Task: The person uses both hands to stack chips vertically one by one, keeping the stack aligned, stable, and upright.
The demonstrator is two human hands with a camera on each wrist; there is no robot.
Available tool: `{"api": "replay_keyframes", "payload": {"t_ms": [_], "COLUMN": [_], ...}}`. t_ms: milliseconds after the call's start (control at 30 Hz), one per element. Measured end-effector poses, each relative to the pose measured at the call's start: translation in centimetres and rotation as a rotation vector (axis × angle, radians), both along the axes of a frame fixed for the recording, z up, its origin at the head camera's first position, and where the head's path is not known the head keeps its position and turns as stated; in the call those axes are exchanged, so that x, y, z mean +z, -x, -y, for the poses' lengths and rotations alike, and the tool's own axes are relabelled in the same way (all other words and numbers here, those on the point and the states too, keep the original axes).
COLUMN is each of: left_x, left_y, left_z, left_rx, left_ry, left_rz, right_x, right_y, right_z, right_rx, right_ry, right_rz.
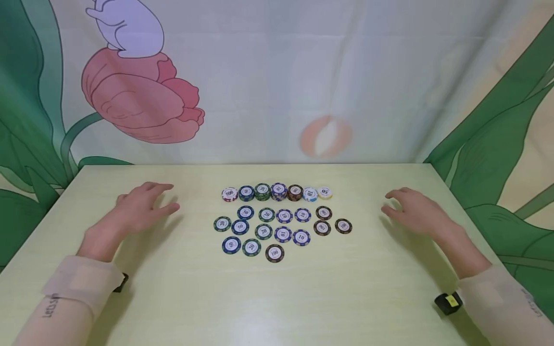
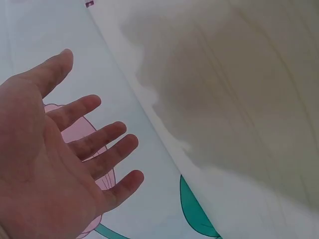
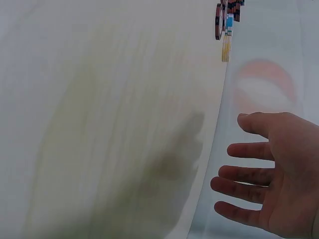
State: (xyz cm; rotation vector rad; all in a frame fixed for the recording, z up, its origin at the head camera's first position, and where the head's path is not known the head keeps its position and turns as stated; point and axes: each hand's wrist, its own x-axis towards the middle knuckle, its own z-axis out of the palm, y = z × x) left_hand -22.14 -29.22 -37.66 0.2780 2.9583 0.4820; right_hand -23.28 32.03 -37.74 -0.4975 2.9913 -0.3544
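Poker chips lie between the two hands at the middle of the table. In the head view, my left hand (image 1: pixel 140 207) hovers to their left, fingers loosely extended and thumb apart; the left wrist view shows its palm (image 2: pixel 50 164) holding nothing. My right hand (image 1: pixel 417 211) is over the table to their right, fingers relaxed; its palm (image 3: pixel 294 174) holds nothing in the right wrist view. The back row has a red-and-white chip stack (image 1: pixel 230 194), a green stack (image 1: pixel 262 192) and a yellow-edged stack (image 1: pixel 325 193), among others. Loose blue chips (image 1: pixel 231 245) and black chips (image 1: pixel 274 253) lie flat in front.
The pale wooden table (image 1: pixel 242 302) ends at a hanging cloth (image 1: pixel 259 96) printed with a pink flower and green leaves. A small black device (image 1: pixel 448 303) with a yellow label sits by the right cuff, and another dark device (image 1: pixel 121 282) by the left cuff.
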Motion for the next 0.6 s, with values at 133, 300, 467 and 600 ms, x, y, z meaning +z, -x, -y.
{"api": "replay_keyframes", "payload": {"t_ms": [133, 300, 467, 600], "left_x": [0.1, 0.5, 0.8, 1.0], "left_y": [0.0, 0.2, 0.4, 0.7], "left_z": [-0.9, -2.5, -4.0, -5.1], "left_rx": [-0.018, -0.046, -0.073, -0.104], "left_ry": [-0.003, -0.016, -0.015, -0.004], "left_rz": [-0.01, -0.012, -0.015, -0.024], "right_x": [0.1, 0.3, 0.2, 0.1], "right_y": [-0.2, -0.6, -0.9, -0.9], "right_z": [1.0, 2.2, 3.3, 3.9], "right_rx": [0.022, 0.042, 0.076, 0.102], "right_ry": [0.001, -0.006, -0.015, -0.018], "right_rz": [-0.013, -0.01, -0.011, -0.025]}}
